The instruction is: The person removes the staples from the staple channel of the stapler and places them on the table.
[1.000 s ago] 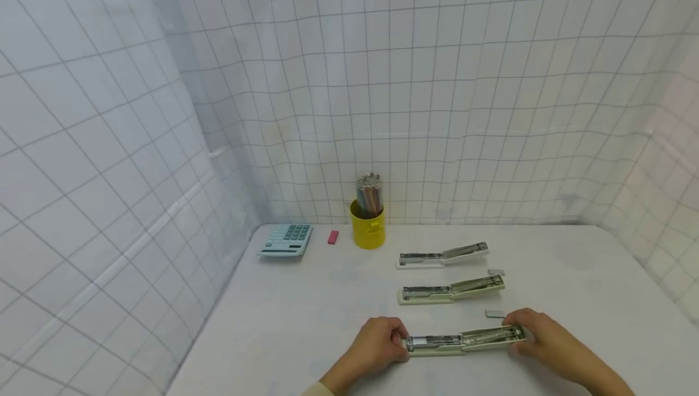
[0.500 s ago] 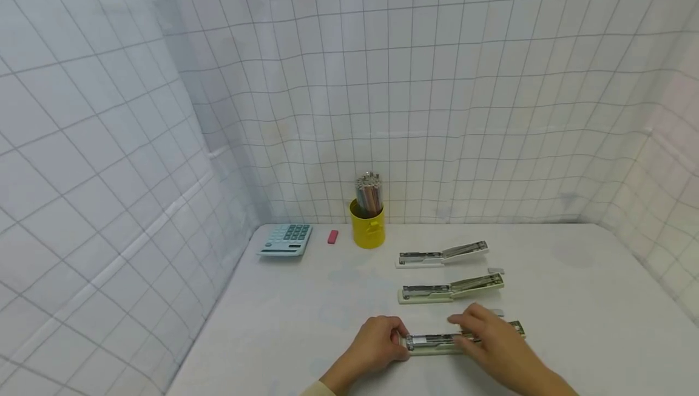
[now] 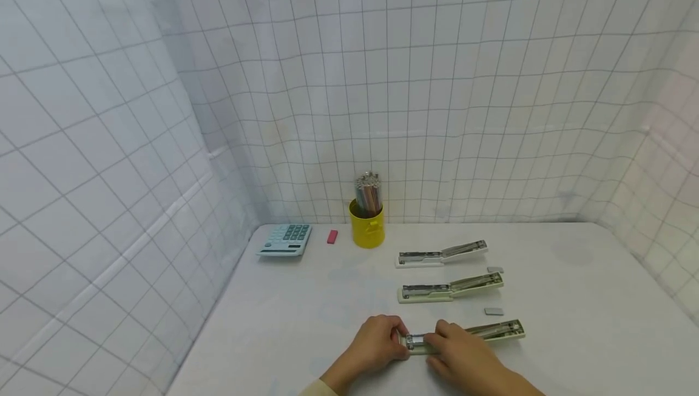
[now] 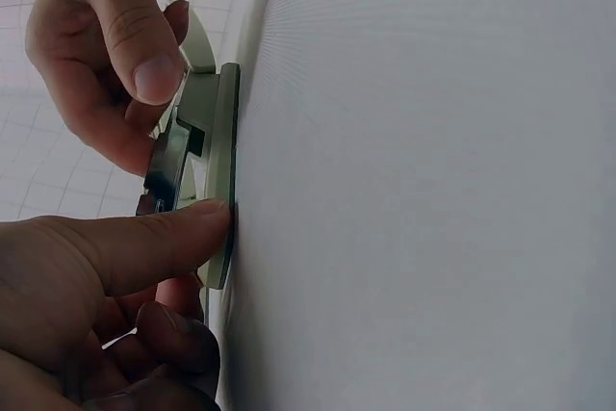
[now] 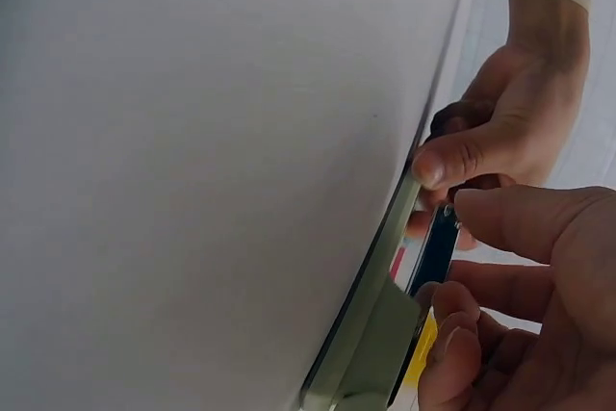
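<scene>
A pale green stapler (image 3: 498, 329), folded wide open, lies nearest me on the table, its lid tilted up to the right. My left hand (image 3: 377, 340) pinches the left end of its base; the thumb lies along the base side in the left wrist view. Over the middle of the stapler, my right hand (image 3: 461, 356) has its thumb and bent fingers around the metal magazine (image 5: 438, 247), as the right wrist view shows. The hand covers the hinge area in the head view. Behind the stapler lies a small grey bar (image 3: 494, 311), like a strip of staples.
Farther back lie a second green stapler (image 3: 427, 294) and a white stapler (image 3: 420, 260), both unfolded. Another small grey bar (image 3: 495, 270) lies between them at the right. Behind stand a yellow cup (image 3: 367, 235) of pencils, a pink eraser (image 3: 332, 237) and a calculator (image 3: 284, 241).
My right hand has left the raised end of the stapler's lid and moved left to the magazine. My left hand stays on the base end.
</scene>
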A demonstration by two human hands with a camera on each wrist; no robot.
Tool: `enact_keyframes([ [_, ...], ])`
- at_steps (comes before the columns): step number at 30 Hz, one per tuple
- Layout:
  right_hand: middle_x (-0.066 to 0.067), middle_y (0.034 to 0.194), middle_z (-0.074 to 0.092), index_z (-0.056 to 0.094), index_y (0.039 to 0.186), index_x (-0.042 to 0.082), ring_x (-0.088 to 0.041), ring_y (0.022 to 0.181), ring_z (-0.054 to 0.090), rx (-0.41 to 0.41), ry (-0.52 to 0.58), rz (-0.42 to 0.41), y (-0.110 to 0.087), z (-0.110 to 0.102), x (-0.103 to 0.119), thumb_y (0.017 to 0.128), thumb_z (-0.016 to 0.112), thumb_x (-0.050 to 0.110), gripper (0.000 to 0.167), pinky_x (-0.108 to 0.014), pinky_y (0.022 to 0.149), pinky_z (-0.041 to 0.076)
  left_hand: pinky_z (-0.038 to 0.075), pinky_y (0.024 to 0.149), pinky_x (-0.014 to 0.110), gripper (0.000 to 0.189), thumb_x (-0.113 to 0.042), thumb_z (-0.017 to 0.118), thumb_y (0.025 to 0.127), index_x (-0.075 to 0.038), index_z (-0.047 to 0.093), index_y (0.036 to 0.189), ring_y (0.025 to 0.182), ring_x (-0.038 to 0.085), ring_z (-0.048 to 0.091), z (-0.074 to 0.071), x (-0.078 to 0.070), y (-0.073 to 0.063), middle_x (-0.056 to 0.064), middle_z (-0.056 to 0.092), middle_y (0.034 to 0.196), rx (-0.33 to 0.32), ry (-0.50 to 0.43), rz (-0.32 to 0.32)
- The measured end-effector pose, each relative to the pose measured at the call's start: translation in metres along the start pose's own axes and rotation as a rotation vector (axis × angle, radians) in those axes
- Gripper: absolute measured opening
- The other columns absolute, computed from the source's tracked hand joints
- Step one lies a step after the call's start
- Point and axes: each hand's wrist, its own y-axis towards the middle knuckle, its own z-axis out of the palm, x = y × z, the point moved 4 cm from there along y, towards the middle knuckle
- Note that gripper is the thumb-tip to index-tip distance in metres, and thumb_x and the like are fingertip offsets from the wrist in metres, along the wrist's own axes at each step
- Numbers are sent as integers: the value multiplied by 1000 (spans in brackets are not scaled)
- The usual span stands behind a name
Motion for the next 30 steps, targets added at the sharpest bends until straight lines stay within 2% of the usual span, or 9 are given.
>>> enact_keyframes([
  [3,11,86,48,74,109,10,-1,68,40,64,37,33,5,4,2,89,78,34,32,-25,55,40,37,53,21,24,-7,87,69,-15,71,85,52,1,44,0,-1,0,-12,51,59,1,-8,-1],
  [6,11,86,51,74,108,8,-1,66,42,114,115,104,11,6,2,90,76,35,32,-26,54,40,37,54,21,24,-7,87,69,-14,71,85,52,1,44,0,-1,0,-12,51,59,2,-4,0],
  [10,11,80,57,76,98,8,-1,65,46,120,267,255,16,4,-3,91,74,29,22,-29,56,41,36,53,21,23,-7,87,70,-15,71,85,52,2,44,0,-1,2,-12,51,59,15,9,-1],
  [12,12,76,59,77,92,10,-1,64,47,108,333,302,18,3,-6,91,73,27,18,-28,58,42,36,53,21,22,-8,87,71,-15,71,85,52,2,44,0,0,3,-12,51,59,19,20,0],
  [16,14,71,61,78,87,11,1,61,48,100,439,304,21,3,-8,92,72,25,16,-26,57,43,35,54,21,22,-9,87,71,-16,71,85,52,2,44,1,0,4,-13,51,58,22,36,4],
  [22,12,71,64,77,88,8,1,61,51,105,596,290,20,6,-11,94,69,21,16,-24,56,44,35,53,23,22,-9,87,71,-16,71,85,52,3,44,3,-1,3,-12,51,59,26,29,-2],
  [27,5,74,67,76,89,6,-3,63,52,121,698,344,22,8,-15,93,69,18,14,-24,56,44,34,53,23,21,-9,88,71,-15,72,84,52,3,43,0,-3,3,-12,51,59,19,58,-18],
  [30,3,73,66,75,88,5,-6,58,50,125,762,398,21,9,-17,90,68,15,12,-25,51,41,34,52,24,22,-9,87,70,-15,71,83,52,4,43,0,-3,2,-12,51,59,7,59,-28],
])
